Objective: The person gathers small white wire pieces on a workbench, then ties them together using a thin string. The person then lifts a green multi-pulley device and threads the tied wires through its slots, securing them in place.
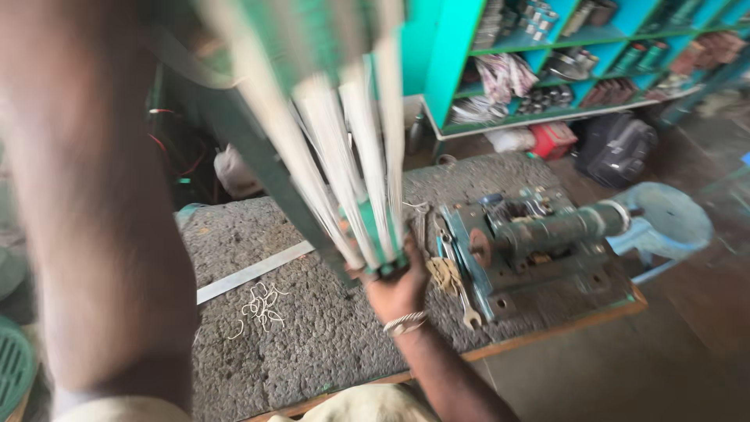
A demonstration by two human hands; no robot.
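My right hand, with a metal bangle on the wrist, grips the lower end of a green frame strung with several bundles of white strands. The frame is tilted and reaches up past the top edge, blurred by motion. It hangs over a workbench covered in grey matting. My left forearm fills the left side and rises out of the picture, so its hand is hidden.
A teal winding machine is bolted to the bench's right end, with a wrench beside it. A metal strip and white thread scraps lie on the matting. Beyond are a blue stool, teal shelves and a black bag.
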